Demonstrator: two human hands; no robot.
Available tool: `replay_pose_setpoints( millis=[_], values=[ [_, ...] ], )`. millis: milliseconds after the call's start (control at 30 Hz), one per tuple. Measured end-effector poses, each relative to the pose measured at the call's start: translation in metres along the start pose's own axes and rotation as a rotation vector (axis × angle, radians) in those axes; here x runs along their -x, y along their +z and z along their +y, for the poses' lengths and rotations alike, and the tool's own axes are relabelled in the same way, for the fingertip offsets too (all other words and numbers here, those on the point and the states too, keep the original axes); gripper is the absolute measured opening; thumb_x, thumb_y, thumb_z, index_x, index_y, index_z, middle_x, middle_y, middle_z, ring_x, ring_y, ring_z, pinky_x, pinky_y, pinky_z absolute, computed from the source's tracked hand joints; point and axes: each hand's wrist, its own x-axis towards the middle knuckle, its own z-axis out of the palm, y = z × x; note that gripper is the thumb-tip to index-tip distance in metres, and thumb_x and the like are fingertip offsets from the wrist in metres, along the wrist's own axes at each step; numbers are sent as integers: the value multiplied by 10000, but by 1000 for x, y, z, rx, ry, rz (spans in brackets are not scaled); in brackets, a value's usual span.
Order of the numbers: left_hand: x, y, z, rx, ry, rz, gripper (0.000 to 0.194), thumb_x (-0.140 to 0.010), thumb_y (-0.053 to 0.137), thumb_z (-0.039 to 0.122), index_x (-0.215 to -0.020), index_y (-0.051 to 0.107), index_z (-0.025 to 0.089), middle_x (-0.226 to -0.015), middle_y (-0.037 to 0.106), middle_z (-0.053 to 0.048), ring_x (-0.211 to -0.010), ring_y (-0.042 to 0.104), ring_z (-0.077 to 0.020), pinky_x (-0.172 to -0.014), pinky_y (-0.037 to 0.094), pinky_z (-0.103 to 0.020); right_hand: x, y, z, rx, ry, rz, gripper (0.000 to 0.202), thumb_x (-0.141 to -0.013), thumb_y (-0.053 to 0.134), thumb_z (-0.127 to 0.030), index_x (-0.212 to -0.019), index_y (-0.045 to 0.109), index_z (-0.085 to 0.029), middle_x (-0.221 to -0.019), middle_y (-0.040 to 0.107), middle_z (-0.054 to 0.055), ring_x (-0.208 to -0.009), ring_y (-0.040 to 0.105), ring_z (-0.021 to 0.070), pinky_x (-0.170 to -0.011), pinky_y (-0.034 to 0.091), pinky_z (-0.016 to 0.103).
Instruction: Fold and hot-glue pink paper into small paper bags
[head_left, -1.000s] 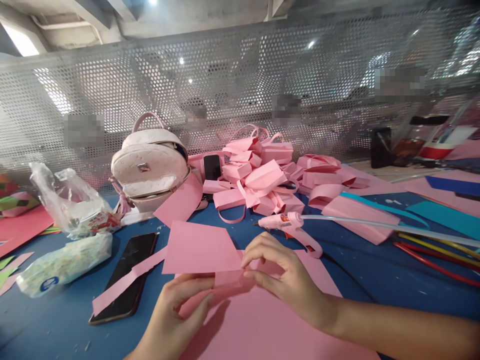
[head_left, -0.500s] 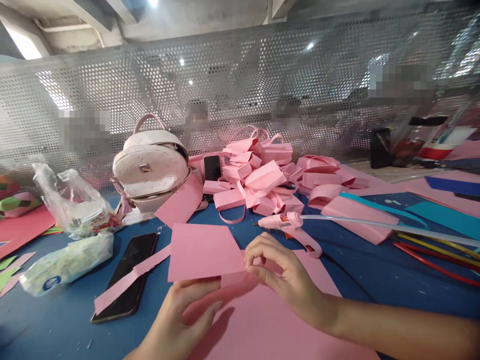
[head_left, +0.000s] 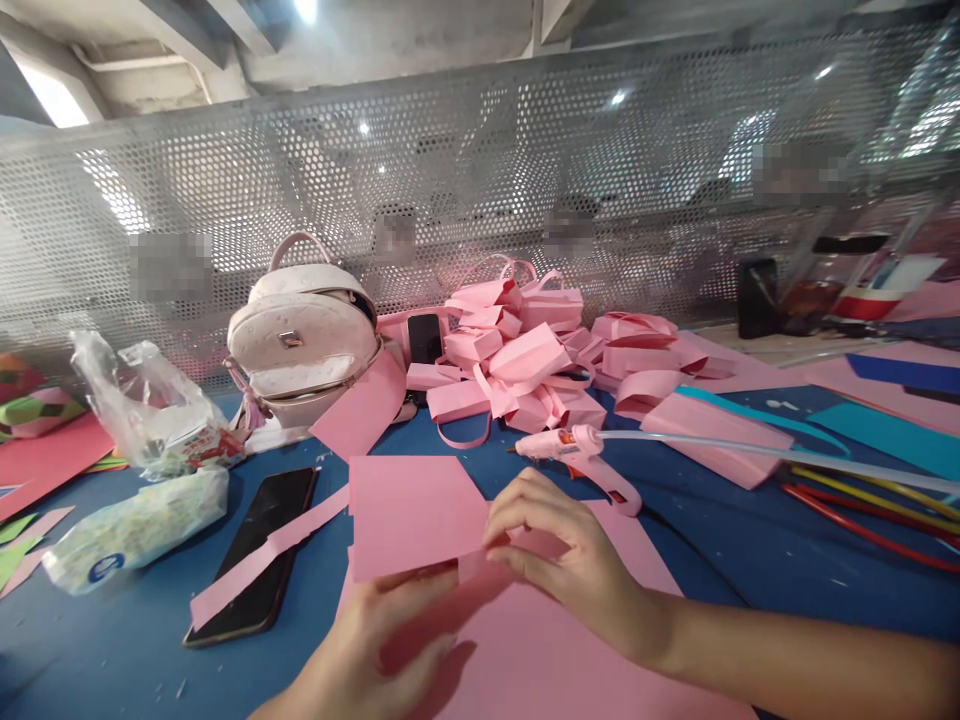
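Note:
A folded piece of pink paper [head_left: 416,515], flat-faced with a slanted right corner, is held up in front of me. Under its lower edge is my left hand [head_left: 375,635], fingers supporting it and partly hidden, thumb standing apart below. My right hand [head_left: 551,540] is closed, its thumb and fingertips pinching the paper's right edge. Beneath both hands lies a large pink sheet [head_left: 540,640]. Just beyond my right hand, a pink glue gun [head_left: 581,460] rests on its side, with a long clear glue stick in its back.
Many folded pink paper bags [head_left: 525,360] are heaped ahead. A pale backpack [head_left: 300,330] stands at their left. Left of me are a phone [head_left: 259,560] under a pink strip, a tissue pack [head_left: 142,530] and a plastic bag [head_left: 150,420]. Coloured sticks [head_left: 885,505] lie right.
The folded paper has shifted slightly right and down. My left hand has moved right along with it, while my right hand stays at its edge.

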Motion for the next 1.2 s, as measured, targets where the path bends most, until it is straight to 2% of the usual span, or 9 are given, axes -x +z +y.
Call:
replay_pose_setpoints(
  millis=[133,300,500,600,700,900,1067,1200],
  values=[
    [0,0,0,34,-13,-5,541,-883,599,108,-1391,603,294,-1294,722,-14,-1147,702,-179,-1019,524,-220,0,0,1,4,4,-7,109,-955,686,-320,-868,678,-254,-854,659,-14,-871,563,169,-810,421,306],
    [3,0,2,26,-56,-82,574,-893,591,125,-1431,569,324,-1325,698,1,-1158,689,-188,-1030,522,-244,1,0,1,5,16,-17,163,-989,633,-337,-851,638,-249,-860,650,-10,-866,545,173,-810,412,313],
    [7,4,0,-79,-146,4,459,-901,647,250,-1353,648,336,-1208,755,3,-1054,730,-222,-1078,495,-323,1,1,-2,-24,50,-36,154,-1004,593,-279,-854,590,-241,-862,608,-9,-846,516,165,-780,405,305],
    [8,5,-2,-68,-157,-2,460,-903,634,239,-1355,642,328,-1176,768,9,-986,747,-195,-1056,505,-288,1,0,-3,-68,79,-53,138,-994,585,-255,-857,581,-235,-858,583,-6,-816,507,157,-740,408,294],
    [9,6,-5,-53,-168,-26,500,-902,629,225,-1390,606,327,-1244,747,13,-1036,741,-187,-1020,523,-246,1,-1,-5,-118,99,-61,131,-983,576,-236,-853,571,-226,-854,559,-2,-789,505,151,-716,410,286],
    [7,5,-7,-24,-92,-7,479,-904,602,181,-1368,615,296,-1296,723,-9,-1121,715,-196,-1003,540,-243,-2,-1,-9,-197,128,-58,151,-973,590,-254,-828,582,-212,-829,548,5,-753,502,151,-693,408,282],
    [2,4,-7,-71,25,19,463,-935,569,239,-1391,606,306,-1311,714,-27,-1144,704,-233,-972,573,-280,-2,0,-6,-240,200,-43,158,-959,636,-272,-817,606,-210,-843,573,8,-786,535,159,-734,427,283],
    [5,2,-6,-177,-7,30,463,-948,575,220,-1399,605,318,-1256,744,-28,-1090,725,-211,-958,579,-262,-2,-1,-4,-263,239,-28,178,-973,616,-294,-820,595,-207,-844,569,3,-780,522,154,-724,421,276]
  ],
)
